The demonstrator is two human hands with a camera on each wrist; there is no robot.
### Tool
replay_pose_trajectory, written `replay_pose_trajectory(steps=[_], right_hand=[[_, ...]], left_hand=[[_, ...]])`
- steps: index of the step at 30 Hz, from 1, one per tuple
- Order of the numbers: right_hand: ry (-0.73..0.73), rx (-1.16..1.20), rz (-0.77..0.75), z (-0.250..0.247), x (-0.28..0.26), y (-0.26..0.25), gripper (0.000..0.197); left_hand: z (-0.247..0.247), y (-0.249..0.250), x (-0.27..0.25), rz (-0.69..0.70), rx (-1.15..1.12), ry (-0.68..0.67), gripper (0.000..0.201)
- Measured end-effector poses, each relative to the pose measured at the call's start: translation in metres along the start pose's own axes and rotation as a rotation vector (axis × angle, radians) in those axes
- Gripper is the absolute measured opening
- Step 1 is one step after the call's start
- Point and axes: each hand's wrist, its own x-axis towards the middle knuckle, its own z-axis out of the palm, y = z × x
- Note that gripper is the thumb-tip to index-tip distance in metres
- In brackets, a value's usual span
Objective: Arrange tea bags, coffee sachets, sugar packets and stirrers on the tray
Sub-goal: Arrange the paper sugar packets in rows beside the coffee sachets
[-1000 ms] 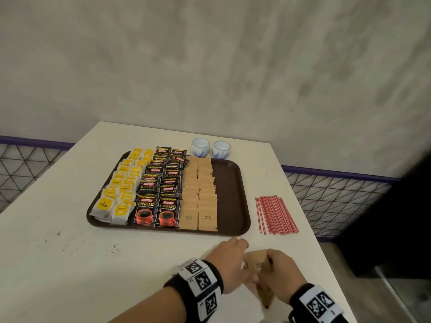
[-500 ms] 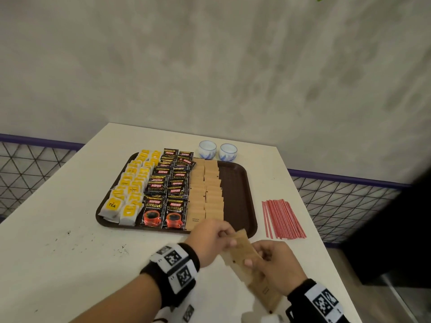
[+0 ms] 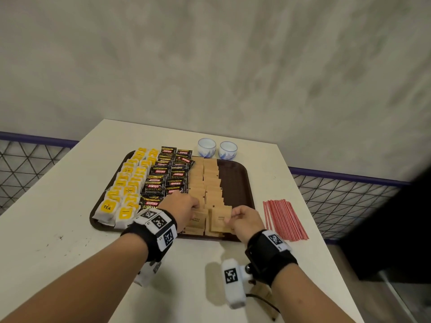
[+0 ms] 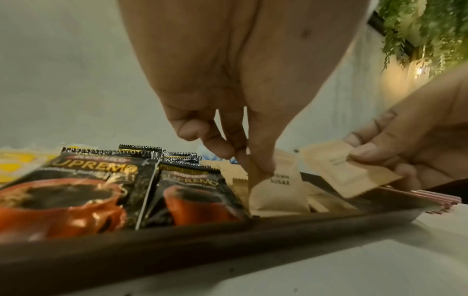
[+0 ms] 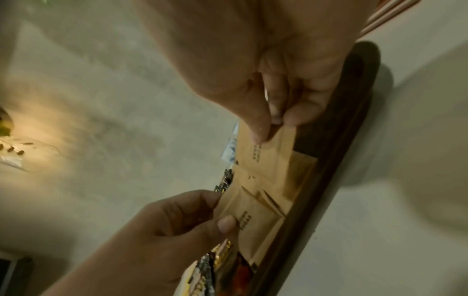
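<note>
A dark brown tray (image 3: 238, 183) holds columns of yellow tea bags (image 3: 127, 183), black coffee sachets (image 3: 168, 176) and brown sugar packets (image 3: 206, 180). My left hand (image 3: 186, 206) pinches one sugar packet (image 4: 277, 188) at the near end of the left sugar column and sets it down on the tray. My right hand (image 3: 242, 217) pinches another sugar packet (image 3: 220, 219) just above the near end of the right sugar column; it also shows as a packet (image 4: 341, 170) in the left wrist view. Red stirrers (image 3: 283, 219) lie on the table right of the tray.
Two small blue-and-white cups (image 3: 217, 149) stand behind the tray. The white table (image 3: 58, 241) ends at a wire fence (image 3: 338, 199) on the right. The tray's right strip (image 3: 235, 173) is bare. A loose brown packet (image 3: 263, 297) lies near the table's front edge.
Both hands moved forward from the table's front edge to the tray's near end, each carrying a sugar packet. The left one now lowers its packet onto the left sugar column.
</note>
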Motion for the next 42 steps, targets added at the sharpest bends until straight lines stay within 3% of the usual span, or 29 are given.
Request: replay_pose_trajectory(steps=[6,12,17,20,24,26,28,31,34,38,42], right_hand=[[-0.018,-0.198,0.01,0.014,0.012,-0.004,0.026],[-0.033,-0.324,-0.061,0.007,0.001,-0.007,0.036],[0.001,-0.359,-0.175,-0.046,-0.033,-0.009,0.036],[-0.152,-0.629,-0.066,-0.083,-0.065,0.019,0.044],[-0.265,-0.853,0.093,-0.092,-0.091,0.06,0.076],[-0.27,-0.889,0.07,-0.086,-0.095,0.063,0.067],[-0.273,-0.916,0.051,-0.079,-0.097,0.061,0.042],[-0.266,-0.887,0.028,-0.072,-0.095,0.064,0.027],[-0.321,-0.8,0.015,-0.072,-0.093,0.062,0.029],[-0.249,-0.438,0.011,-0.074,-0.087,0.048,0.029],[-0.158,-0.112,-0.004,-0.057,-0.06,0.018,0.016]], left_hand=[[0.005,-0.001,0.001,0.05,0.231,0.033,0.051],[0.013,-0.002,-0.006,0.031,0.326,0.065,0.053],[0.009,0.001,-0.011,0.022,0.255,0.076,0.058],[0.006,0.007,-0.016,0.011,0.165,0.137,0.053],[0.002,0.022,-0.026,0.02,0.056,0.163,0.05],[0.003,0.037,-0.035,0.06,0.002,0.145,0.046],[0.008,0.057,-0.046,0.13,-0.046,0.102,0.044],[0.023,0.086,-0.062,0.238,-0.073,-0.018,0.046],[0.036,0.106,-0.073,0.276,-0.048,-0.147,0.052],[0.034,0.098,-0.082,0.239,-0.127,-0.103,0.052],[0.022,0.062,-0.092,0.153,-0.216,-0.011,0.049]])
